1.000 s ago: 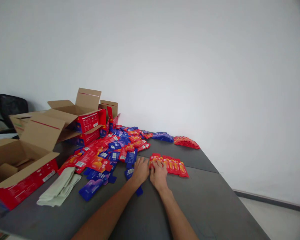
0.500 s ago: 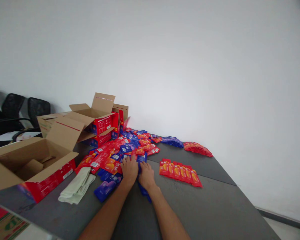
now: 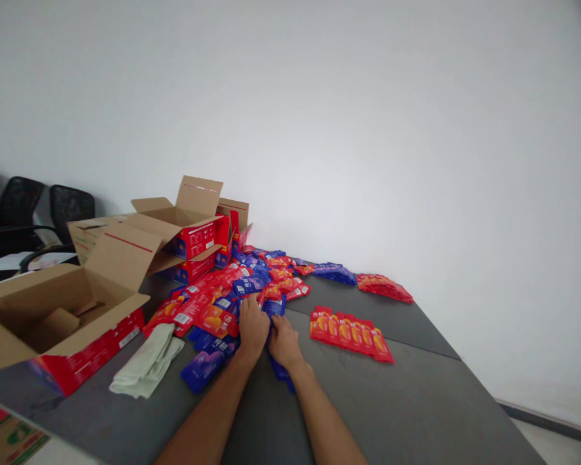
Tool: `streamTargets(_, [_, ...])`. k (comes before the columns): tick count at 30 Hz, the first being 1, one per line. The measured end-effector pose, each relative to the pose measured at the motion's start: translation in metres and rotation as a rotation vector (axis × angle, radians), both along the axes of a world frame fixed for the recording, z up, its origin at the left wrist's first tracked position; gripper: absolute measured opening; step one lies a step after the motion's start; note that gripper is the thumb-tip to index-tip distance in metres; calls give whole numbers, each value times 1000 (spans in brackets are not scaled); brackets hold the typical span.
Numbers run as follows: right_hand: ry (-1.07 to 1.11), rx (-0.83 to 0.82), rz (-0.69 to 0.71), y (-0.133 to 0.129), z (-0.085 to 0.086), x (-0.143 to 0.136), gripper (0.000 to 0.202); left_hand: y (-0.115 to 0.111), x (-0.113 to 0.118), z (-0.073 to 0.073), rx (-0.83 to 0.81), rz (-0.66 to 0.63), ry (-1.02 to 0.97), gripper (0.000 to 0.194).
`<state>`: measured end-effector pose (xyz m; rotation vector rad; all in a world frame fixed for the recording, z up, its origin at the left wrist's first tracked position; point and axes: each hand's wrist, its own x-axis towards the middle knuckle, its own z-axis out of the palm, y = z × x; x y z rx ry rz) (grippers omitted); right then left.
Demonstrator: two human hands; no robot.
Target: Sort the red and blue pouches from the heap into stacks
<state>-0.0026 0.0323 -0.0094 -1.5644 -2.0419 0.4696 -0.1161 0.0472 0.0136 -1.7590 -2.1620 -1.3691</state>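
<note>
My left hand has its fingers bent together at the near edge of a mixed pile of red and blue packets. What its fingertips grip is hidden. Just to the right, my right hand is closed on a blue packet, whose top shows beyond the fingers. More blue packets stick out below that hand, lying on the dark table. Left of my left wrist lie loose blue packets and a red-orange packet.
A row of overlapping red packets lies to the right. Behind it are a blue row and another red row. At left stand an open carton, stacked cartons and a folded pale cloth.
My left hand's fingers have drawn in and look more bent over the packets. My right hand stays nearly in place. The view has shifted slightly.
</note>
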Motion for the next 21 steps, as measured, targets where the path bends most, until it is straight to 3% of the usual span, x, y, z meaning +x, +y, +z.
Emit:
streamTargets(3, [245, 12, -1, -1, 14, 4, 40, -6, 7, 5, 84, -65, -31, 40])
streamTargets(5, [510, -64, 45, -3, 23, 7, 50, -12, 16, 6, 113, -145, -55, 37])
streamTargets(8, [932, -210, 113, -8, 33, 16, 65, -24, 36, 4, 127, -335, -71, 34])
streamTargets(11, [1192, -279, 113, -17, 39, 34, 61, -37, 54, 2, 131, -557, -99, 41])
streamTargets(13, [1237, -287, 100, -25, 41, 50, 57, -43, 62, 2, 122, -638, -161, 49])
streamTargets(15, [1219, -256, 85, -33, 42, 67, 55, -45, 66, 2, 129, -642, -254, 52])
streamTargets(18, [1176, -190, 48, -46, 40, 87, 53, -42, 71, 1, 113, -606, -427, 35])
streamTargets(21, [1158, -155, 40, -56, 37, 98, 49, -37, 78, -5, -43, -705, -608, 22])
